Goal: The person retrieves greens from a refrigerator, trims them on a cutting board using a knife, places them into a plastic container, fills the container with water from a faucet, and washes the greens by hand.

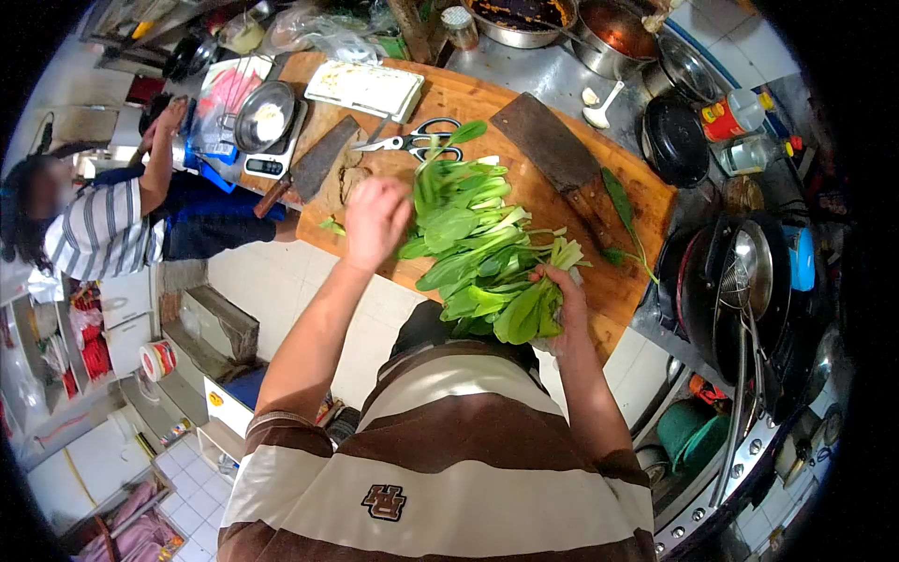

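Note:
A heap of leafy greens [468, 220] with pale stalks lies across the front of the wooden cutting board [449, 89]. My right hand [569, 307] is closed around a bunch of greens [524, 314] at the board's near edge. To the left of the heap, my left hand [377, 220] hovers close to the leaves; its fingers are blurred and partly hidden. Behind the heap are scissors [412, 140] with black handles. One cleaver [323, 159] lies on the left of the board, and a second cleaver [552, 150] on the right, beside a loose leafy stem [626, 215].
A white tray [365, 89] sits at the board's far side. On the left, a metal pan [264, 117] rests on a digital scale [272, 164]. Another person [103, 215] stands there. Pots [613, 42], a white spoon [604, 108] and woks [721, 290] line the right.

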Motion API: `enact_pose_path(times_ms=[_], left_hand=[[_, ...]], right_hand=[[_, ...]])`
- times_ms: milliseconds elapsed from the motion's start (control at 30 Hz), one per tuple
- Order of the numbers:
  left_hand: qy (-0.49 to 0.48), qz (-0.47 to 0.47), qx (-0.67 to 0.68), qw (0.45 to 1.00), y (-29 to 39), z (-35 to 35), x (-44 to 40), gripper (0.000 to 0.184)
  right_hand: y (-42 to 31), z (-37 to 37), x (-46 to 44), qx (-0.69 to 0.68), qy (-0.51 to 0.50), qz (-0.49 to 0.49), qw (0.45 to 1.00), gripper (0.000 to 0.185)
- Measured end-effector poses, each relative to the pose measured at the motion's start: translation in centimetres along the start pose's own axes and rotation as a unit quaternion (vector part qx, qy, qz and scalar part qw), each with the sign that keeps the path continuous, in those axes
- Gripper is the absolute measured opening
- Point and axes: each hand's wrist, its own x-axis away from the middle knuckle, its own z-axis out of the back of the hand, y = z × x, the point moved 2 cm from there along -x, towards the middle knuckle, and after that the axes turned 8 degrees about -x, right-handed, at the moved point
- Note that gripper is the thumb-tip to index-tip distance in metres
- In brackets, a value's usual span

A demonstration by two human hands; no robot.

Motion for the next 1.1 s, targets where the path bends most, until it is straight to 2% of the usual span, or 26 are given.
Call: enact_pose_path(times_ms=[33,100,200,300,333,433,467,600,700,733,767,833,900,967,1100], left_hand=[[0.004,-0.061,-0.003,0.998,0.7,0.0,0.6,0.022],[-0.033,-0.105,-0.012,0.994,2.6,0.1,2.3,0.025],[-0.082,-0.137,0.025,0.987,3.8,-0.1,4.3,0.027],[-0.119,-0.131,0.083,0.981,4.0,-0.4,5.6,0.024],[-0.126,-0.082,0.117,0.982,4.0,-0.8,5.6,0.021],[-0.164,0.200,0.223,0.940,3.5,-2.1,4.6,0.023],[-0.154,0.228,0.205,0.939,3.5,-2.3,3.6,0.026],[-0.173,0.165,0.089,0.967,1.9,-4.8,1.5,0.031],[-0.224,0.271,0.189,0.917,0.1,-6.3,0.9,0.027],[-0.239,0.313,0.253,0.884,-0.3,-6.7,0.9,0.022],[-0.255,0.326,0.261,0.872,-0.8,-6.9,0.9,0.019],[-0.228,0.353,0.313,0.852,-1.8,-7.3,1.1,0.019],[-0.177,0.325,0.253,0.894,-1.4,-5.4,0.4,0.017],[-0.197,0.327,0.141,0.913,0.5,-1.8,-1.2,0.019],[-0.127,0.307,0.279,0.901,1.4,-0.5,-0.8,0.021]], right_hand=[[0.1,-0.1,0.0,0.002,0.002,0.000,1.000,0.018],[0.2,-0.2,-0.2,0.006,0.005,0.000,1.000,0.018],[0.4,0.2,-0.6,0.022,0.012,-0.003,1.000,0.019],[0.4,-0.2,-0.7,0.015,0.010,-0.015,1.000,0.019],[0.2,-0.4,-0.5,0.013,0.009,-0.013,1.000,0.019],[-0.1,-1.1,0.2,0.006,0.009,-0.009,1.000,0.018],[-0.1,-1.2,0.3,0.003,0.011,-0.009,1.000,0.018],[-0.1,-0.6,0.2,0.006,-0.003,-0.032,0.999,0.018],[0.0,-0.4,0.5,-0.018,0.008,0.005,1.000,0.021],[-0.2,-0.2,0.6,-0.010,0.009,0.016,1.000,0.022],[-0.3,0.0,0.6,-0.001,0.010,0.026,1.000,0.022],[-0.8,0.5,0.6,-0.010,-0.005,0.026,1.000,0.022],[-1.4,1.5,0.4,-0.046,-0.034,0.004,0.998,0.023],[-2.1,1.9,0.5,-0.050,-0.051,0.029,0.997,0.025],[-3.2,2.2,0.6,-0.076,-0.050,0.070,0.993,0.024]])
